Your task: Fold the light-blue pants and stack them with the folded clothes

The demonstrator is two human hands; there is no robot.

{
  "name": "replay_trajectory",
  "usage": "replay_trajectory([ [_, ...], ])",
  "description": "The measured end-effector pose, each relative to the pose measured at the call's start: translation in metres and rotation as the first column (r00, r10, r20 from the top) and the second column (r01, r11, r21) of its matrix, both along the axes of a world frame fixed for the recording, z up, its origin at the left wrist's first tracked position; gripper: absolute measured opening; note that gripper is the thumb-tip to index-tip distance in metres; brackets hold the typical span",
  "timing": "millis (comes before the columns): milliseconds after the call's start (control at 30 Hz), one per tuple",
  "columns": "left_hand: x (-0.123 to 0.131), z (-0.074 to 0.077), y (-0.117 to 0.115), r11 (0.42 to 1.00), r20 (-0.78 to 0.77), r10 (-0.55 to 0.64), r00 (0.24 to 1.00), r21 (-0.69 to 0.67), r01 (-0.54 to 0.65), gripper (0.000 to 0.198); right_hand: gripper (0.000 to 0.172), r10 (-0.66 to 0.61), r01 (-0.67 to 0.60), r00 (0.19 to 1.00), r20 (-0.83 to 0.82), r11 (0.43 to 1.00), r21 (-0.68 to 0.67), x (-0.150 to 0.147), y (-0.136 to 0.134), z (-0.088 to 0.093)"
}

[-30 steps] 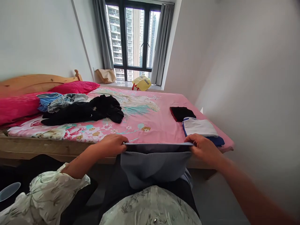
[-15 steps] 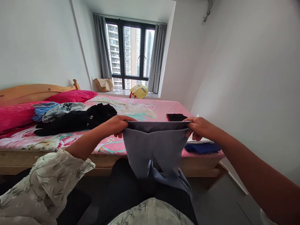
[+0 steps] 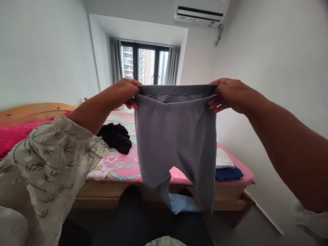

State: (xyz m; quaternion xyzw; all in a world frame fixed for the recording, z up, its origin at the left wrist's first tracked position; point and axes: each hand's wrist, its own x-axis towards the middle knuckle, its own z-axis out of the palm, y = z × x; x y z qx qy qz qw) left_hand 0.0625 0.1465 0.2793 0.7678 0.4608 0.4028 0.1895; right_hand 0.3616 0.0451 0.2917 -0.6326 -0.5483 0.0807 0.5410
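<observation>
Grey pants (image 3: 164, 136) with an elastic waistband hang upright in front of me, their legs falling below the bed's edge. At the waistband's left end, my left hand (image 3: 125, 91) is closed with the thumb and fingers on the fabric. My right hand (image 3: 229, 95) grips the opposite end, so the band is stretched wide and its opening shows. Small dark lettering is visible on the inside back. Near the leg bottoms there is a light blue patch of cloth (image 3: 184, 203); whether it belongs to the pants I cannot tell.
Behind the pants stands a bed with a pink floral sheet (image 3: 120, 164). Black clothing (image 3: 116, 138) lies in a heap on its left part. Folded white cloth (image 3: 224, 159) and folded dark blue cloth (image 3: 229, 173) are stacked at the right corner. Red pillows (image 3: 23, 133) lie by the wooden headboard (image 3: 38, 109).
Both hands have risen, lifting the pants higher so that the legs now hang down. The waistband is stretched wider. My view has tilted up, bringing the air conditioner into sight.
</observation>
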Motion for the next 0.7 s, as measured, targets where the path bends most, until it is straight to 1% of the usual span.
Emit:
replay_trajectory([
  [33,-0.003,0.008,-0.002,1.000,-0.023,0.000,1.000,0.009,0.001,0.045,0.027,-0.010,0.012,0.999,0.035,0.998,-0.059,0.000,0.000,0.008],
  [67,-0.007,0.013,-0.003,1.000,-0.034,-0.008,0.999,0.018,0.009,0.042,0.028,-0.007,0.013,0.998,0.064,0.995,-0.097,0.000,-0.001,0.014],
  [100,-0.012,0.014,-0.004,0.999,-0.037,-0.020,0.999,0.027,0.021,0.039,0.029,0.008,0.001,0.996,0.084,0.994,-0.114,0.001,-0.002,0.015],
  [133,-0.017,0.012,-0.005,0.998,-0.040,-0.044,0.998,0.040,0.045,0.038,0.030,0.035,-0.022,0.994,0.101,0.992,-0.128,0.003,-0.004,0.013],
  [167,-0.023,0.006,-0.006,0.996,-0.054,-0.075,0.996,0.040,0.077,0.037,0.031,0.078,-0.057,0.990,0.119,0.984,-0.168,0.004,-0.006,0.007],
  [200,-0.029,-0.003,-0.007,0.995,-0.094,-0.104,0.990,0.002,0.104,0.036,0.032,0.132,-0.095,0.982,0.137,0.964,-0.247,0.005,-0.009,-0.003],
  [233,-0.035,-0.015,-0.007,0.990,-0.155,-0.130,0.979,-0.072,0.120,0.035,0.032,0.193,-0.131,0.971,0.144,0.925,-0.358,0.006,-0.011,-0.017],
  [267,-0.039,-0.030,-0.007,0.978,-0.220,-0.159,0.962,-0.170,0.123,0.034,0.033,0.256,-0.164,0.957,0.134,0.863,-0.479,0.007,-0.014,-0.032],
  [300,-0.044,-0.047,-0.007,0.954,-0.271,-0.207,0.940,-0.269,0.132,0.035,0.033,0.320,-0.199,0.941,0.107,0.782,-0.591,0.008,-0.016,-0.050],
  [367,-0.050,-0.082,-0.008,0.878,-0.288,-0.323,0.902,-0.447,0.172,0.038,0.035,0.419,-0.281,0.908,0.009,0.624,-0.729,0.008,-0.021,-0.084],
  [400,-0.053,-0.098,-0.010,0.829,-0.253,-0.389,0.886,-0.515,0.217,0.039,0.035,0.455,-0.324,0.890,-0.042,0.563,-0.760,0.008,-0.024,-0.098],
  [467,-0.057,-0.125,-0.014,0.722,-0.150,-0.504,0.851,-0.614,0.319,0.040,0.033,0.523,-0.403,0.844,-0.119,0.473,-0.784,0.008,-0.030,-0.120],
  [533,-0.061,-0.143,-0.019,0.633,-0.077,-0.578,0.813,-0.671,0.387,0.035,0.031,0.580,-0.472,0.796,-0.172,0.416,-0.778,0.010,-0.035,-0.133],
  [600,-0.063,-0.154,-0.021,0.574,-0.053,-0.632,0.773,-0.702,0.421,0.028,0.029,0.602,-0.502,0.774,-0.196,0.395,-0.769,0.015,-0.038,-0.140],
  [633,-0.064,-0.158,-0.022,0.563,-0.055,-0.645,0.762,-0.708,0.426,0.026,0.028,0.597,-0.497,0.778,-0.193,0.400,-0.770,0.018,-0.038,-0.144],
  [667,-0.065,-0.162,-0.021,0.564,-0.057,-0.649,0.758,-0.706,0.429,0.025,0.027,0.587,-0.479,0.791,-0.174,0.417,-0.772,0.020,-0.038,-0.147],
  [700,-0.066,-0.165,-0.021,0.575,-0.058,-0.644,0.762,-0.695,0.433,0.026,0.025,0.575,-0.451,0.808,-0.132,0.459,-0.765,0.023,-0.037,-0.151],
])
